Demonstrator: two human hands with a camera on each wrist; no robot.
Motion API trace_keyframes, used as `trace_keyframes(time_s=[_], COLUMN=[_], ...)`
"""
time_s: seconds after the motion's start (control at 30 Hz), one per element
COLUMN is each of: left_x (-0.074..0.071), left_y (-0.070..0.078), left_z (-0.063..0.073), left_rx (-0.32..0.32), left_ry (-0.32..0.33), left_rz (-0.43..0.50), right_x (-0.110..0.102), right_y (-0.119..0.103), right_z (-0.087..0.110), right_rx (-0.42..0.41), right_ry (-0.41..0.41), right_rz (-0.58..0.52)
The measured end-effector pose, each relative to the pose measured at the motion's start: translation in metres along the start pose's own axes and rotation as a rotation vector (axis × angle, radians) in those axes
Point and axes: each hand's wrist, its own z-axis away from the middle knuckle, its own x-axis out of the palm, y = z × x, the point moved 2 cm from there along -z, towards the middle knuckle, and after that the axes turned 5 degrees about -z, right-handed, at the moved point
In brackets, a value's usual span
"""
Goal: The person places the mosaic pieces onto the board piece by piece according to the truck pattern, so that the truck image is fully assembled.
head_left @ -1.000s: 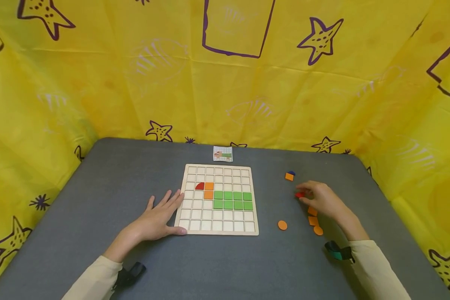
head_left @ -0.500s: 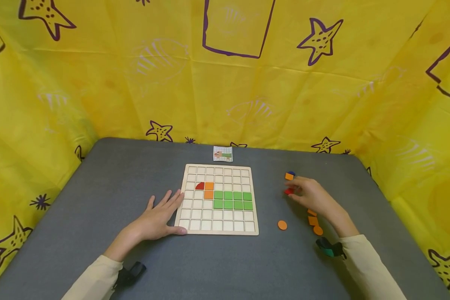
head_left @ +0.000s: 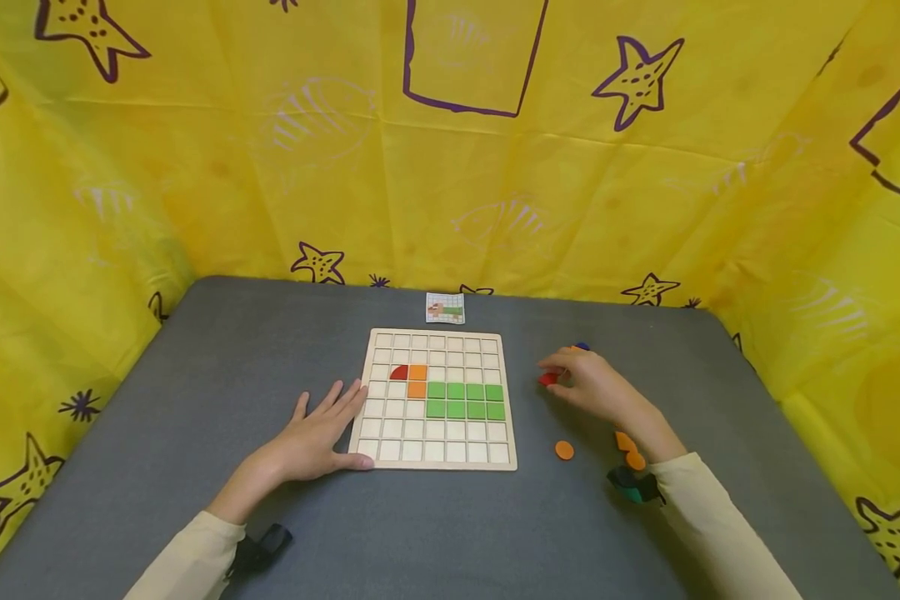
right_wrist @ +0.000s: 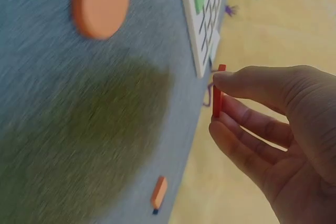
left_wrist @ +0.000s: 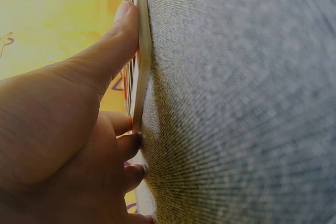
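A wooden grid board (head_left: 435,454) lies on the grey table, holding a red quarter-circle (head_left: 399,372), two orange squares (head_left: 417,380) and a block of green squares (head_left: 465,400). My left hand (head_left: 322,429) rests flat on the table, thumb (left_wrist: 118,38) against the board's edge (left_wrist: 140,66). My right hand (head_left: 596,387) hovers right of the board and pinches a small red piece (head_left: 547,379) (right_wrist: 218,98) between thumb and fingers.
An orange disc (head_left: 565,450) (right_wrist: 101,3) lies right of the board. More orange pieces (head_left: 630,450) sit by my right wrist, an orange and a blue piece (head_left: 581,347) behind my right hand. A small pattern card (head_left: 446,307) lies beyond the board. Yellow cloth walls surround the table.
My right hand has lifted the red piece and carried it left toward the board. My left hand has stayed in place.
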Motion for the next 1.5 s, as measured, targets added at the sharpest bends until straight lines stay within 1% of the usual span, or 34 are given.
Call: trace_keyframes(time_s=[0.17, 0.47, 0.87, 1.17, 1.33, 1.5], left_x=[0.0, 0.001, 0.0, 0.0, 0.0, 0.0], left_y=[0.0, -0.001, 0.0, -0.002, -0.002, -0.001], left_z=[0.0, -0.001, -0.001, 0.001, 0.0, 0.0], left_rx=[0.0, -0.001, 0.0, 0.015, 0.025, 0.022], left_ry=[0.0, -0.004, -0.003, 0.008, 0.015, 0.012], left_rz=[0.002, -0.001, 0.0, -0.003, -0.003, -0.002], right_x=[0.004, 0.011, 0.019, 0.026, 0.037, 0.051], right_y=[-0.011, -0.024, -0.035, -0.047, -0.056, -0.065], right_z=[-0.013, -0.028, -0.043, -0.051, -0.061, -0.072], right_rx=[-0.028, -0.037, -0.069, -0.068, -0.08, -0.108], right_ry=[-0.009, -0.02, -0.029, -0.043, -0.064, -0.097], right_rz=[-0.001, -0.022, -0.015, -0.021, 0.005, -0.003])
